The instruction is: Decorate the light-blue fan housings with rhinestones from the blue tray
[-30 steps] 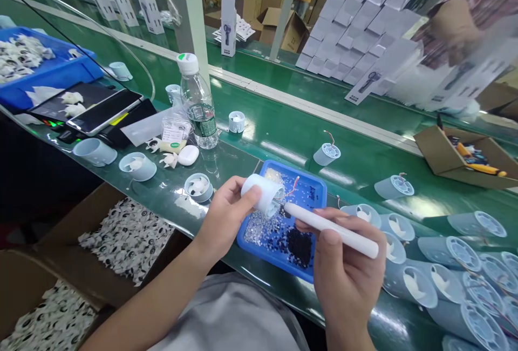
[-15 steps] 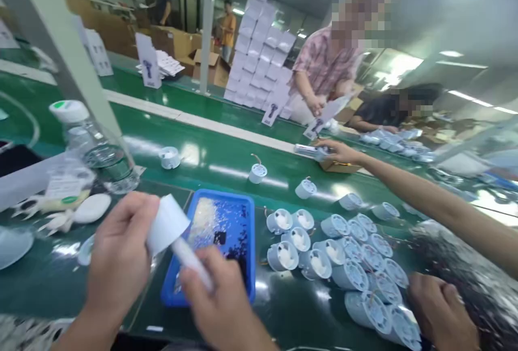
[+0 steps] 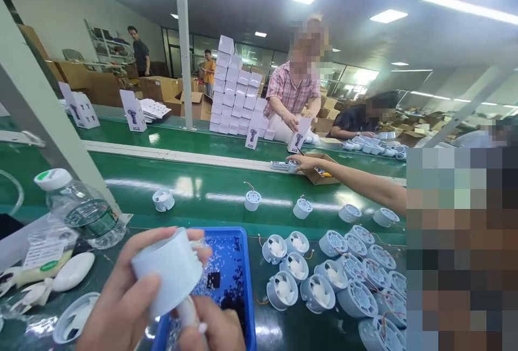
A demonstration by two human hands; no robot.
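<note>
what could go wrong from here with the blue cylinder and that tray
The light blue cylinder might slip from the left hand if the right hand pushes the white stick too hard. If dropped, it could scatter the small black bits in the blue tray below.

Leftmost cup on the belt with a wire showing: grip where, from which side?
Pinch the cup by its outer wall, probably from the near side: round wall shows uncovered there, while the wire rises from the top and could snag.
</note>
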